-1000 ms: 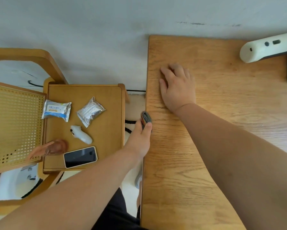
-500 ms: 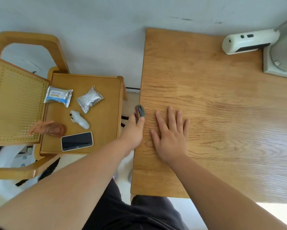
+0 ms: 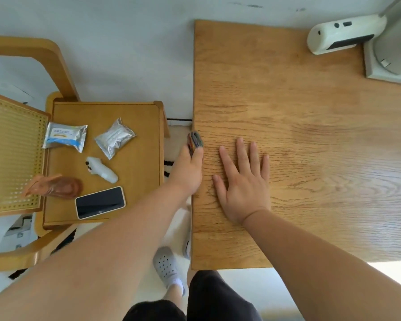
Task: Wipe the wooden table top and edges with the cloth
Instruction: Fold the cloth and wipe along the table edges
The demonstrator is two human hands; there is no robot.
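Observation:
The wooden table [image 3: 310,135] fills the right of the head view, its left edge running down the middle. My left hand [image 3: 187,170] grips a small folded grey cloth [image 3: 194,140] with coloured stripes and holds it against that left edge. The cloth sticks out past my fingertips; the part inside my hand is hidden. My right hand [image 3: 243,181] lies flat on the table top just right of the left hand, fingers spread and straight, holding nothing.
A white device [image 3: 341,33] and a grey lamp base [image 3: 389,56] sit at the table's far right corner. Left of the table a wooden chair [image 3: 102,163] carries a phone [image 3: 99,202], two foil packets, a small white gadget and a brown item. My foot in a grey clog [image 3: 167,267] stands below.
My right hand slid from the far left of the table top back toward me and now lies flat beside the left hand. The left hand with the cloth stays on the left edge.

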